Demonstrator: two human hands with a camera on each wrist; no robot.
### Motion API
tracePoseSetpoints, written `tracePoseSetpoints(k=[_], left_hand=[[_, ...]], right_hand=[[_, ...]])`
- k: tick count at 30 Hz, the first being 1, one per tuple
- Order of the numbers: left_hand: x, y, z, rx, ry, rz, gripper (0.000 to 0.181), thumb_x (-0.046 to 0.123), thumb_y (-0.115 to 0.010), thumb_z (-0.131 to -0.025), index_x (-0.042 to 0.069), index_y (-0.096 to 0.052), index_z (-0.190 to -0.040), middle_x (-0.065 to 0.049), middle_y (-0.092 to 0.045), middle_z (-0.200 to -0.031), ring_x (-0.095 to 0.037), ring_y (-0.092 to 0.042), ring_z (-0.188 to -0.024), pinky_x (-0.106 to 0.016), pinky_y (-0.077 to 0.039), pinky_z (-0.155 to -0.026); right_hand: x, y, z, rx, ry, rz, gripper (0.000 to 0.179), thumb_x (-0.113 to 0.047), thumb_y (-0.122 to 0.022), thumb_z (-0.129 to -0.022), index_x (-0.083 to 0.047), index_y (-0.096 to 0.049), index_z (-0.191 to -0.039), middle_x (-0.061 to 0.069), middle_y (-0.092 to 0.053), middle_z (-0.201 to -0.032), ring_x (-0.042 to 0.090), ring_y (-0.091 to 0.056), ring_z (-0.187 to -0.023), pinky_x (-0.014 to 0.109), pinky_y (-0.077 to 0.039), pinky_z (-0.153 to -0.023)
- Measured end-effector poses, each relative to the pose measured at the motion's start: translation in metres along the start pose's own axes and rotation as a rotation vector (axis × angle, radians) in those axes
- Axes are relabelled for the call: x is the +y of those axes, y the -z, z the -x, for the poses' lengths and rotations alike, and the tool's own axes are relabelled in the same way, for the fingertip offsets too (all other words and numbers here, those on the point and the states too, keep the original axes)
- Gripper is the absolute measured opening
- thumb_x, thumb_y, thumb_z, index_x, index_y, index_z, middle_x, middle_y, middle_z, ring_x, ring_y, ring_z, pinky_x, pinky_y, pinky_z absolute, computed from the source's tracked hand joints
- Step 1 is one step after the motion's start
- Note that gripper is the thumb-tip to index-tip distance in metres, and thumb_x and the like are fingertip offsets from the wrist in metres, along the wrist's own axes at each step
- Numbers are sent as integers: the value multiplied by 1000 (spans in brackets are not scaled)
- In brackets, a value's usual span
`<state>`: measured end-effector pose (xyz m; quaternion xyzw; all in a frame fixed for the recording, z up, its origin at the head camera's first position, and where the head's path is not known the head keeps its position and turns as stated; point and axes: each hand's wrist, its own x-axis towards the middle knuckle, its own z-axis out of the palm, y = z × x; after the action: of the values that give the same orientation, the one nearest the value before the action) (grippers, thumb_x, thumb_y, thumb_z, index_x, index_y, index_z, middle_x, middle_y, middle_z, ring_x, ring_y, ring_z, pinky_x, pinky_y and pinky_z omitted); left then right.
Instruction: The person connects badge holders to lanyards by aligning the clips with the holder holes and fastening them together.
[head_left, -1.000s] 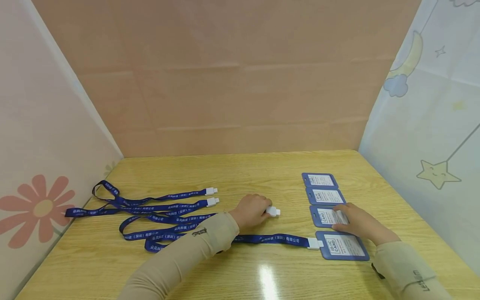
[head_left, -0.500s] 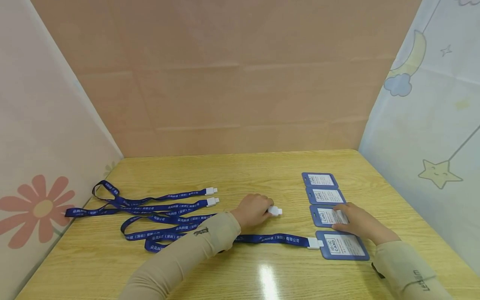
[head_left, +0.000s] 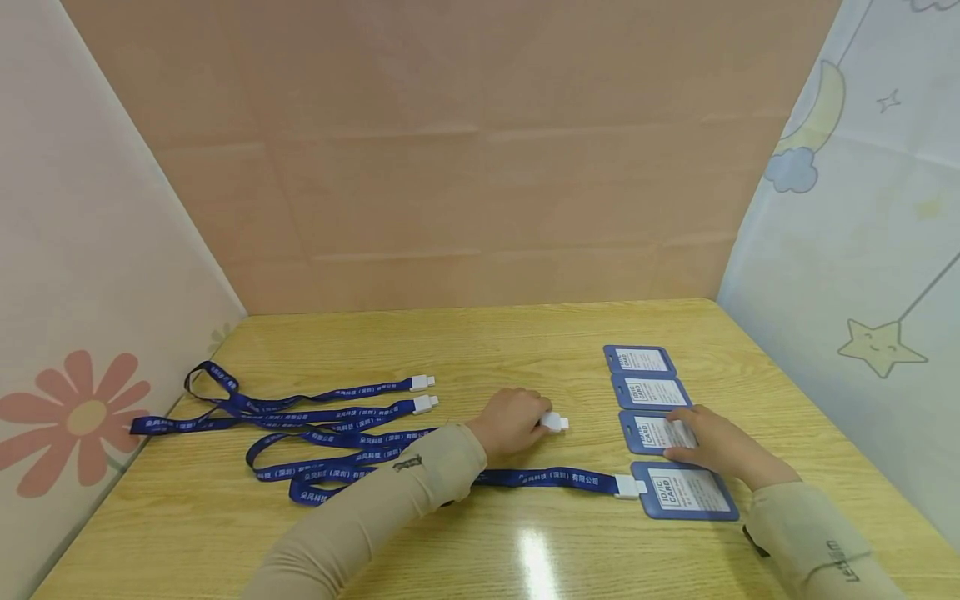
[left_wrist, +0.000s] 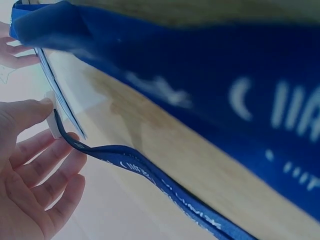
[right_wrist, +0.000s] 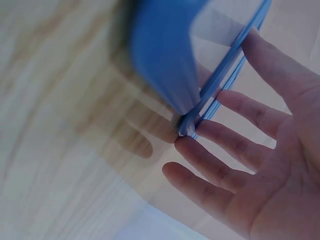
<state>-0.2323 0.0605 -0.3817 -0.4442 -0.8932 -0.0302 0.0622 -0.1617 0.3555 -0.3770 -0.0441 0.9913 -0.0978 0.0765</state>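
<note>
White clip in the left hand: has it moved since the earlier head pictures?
Yes. In the head view, the white clip in the left hand has shifted slightly rightward, nearing the frontmost card holder, which lies where it did.

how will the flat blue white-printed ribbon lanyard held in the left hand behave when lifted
The lanyard will probably droop, being thin and bent in curves. Its white, blocky clip, pinched by the left hand, looks rigid and probably won't flex.

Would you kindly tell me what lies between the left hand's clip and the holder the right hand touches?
The head view shows only bare table between the clip and that holder.
</note>
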Motion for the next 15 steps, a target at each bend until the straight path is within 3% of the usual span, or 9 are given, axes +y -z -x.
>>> tracePoseSetpoints(k=[15], left_hand=[[2, -1, -2, -10, 6, -16, 22, 34, -60, -90, 15, -67, -99, 4, -67, -88, -6, -58, -72, -20, -47, -66]], right_hand=[[-1, 0, 0, 7, -2, 1, 62, -36, -73, -76, 6, -54, -119, 36, -52, -116, 49, -54, -106, 58, -44, -86]])
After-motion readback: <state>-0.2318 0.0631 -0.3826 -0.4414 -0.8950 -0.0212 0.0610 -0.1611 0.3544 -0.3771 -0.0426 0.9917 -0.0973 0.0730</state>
